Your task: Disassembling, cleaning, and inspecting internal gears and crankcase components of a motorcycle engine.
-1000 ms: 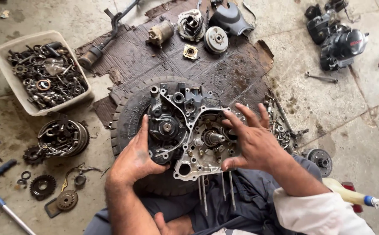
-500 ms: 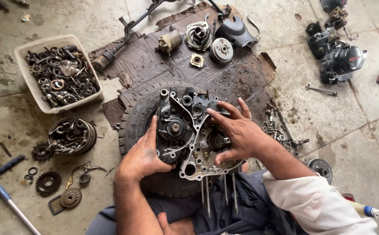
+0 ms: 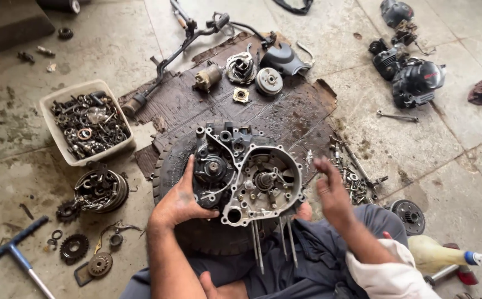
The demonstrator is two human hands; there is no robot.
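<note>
Greasy floor carries the tyre bearing the engine case: my left hand clasps its left edge, my right hand hovers open, just off its right edge.

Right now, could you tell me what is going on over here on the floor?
A person sits on the floor with an opened engine case resting on a tyre. The left hand grips the case's left side; the right hand is off it, open in the air beside it. Loose bolts lie to the right, a tub of small parts and gears to the left, and more engine parts on the mat beyond.
</note>
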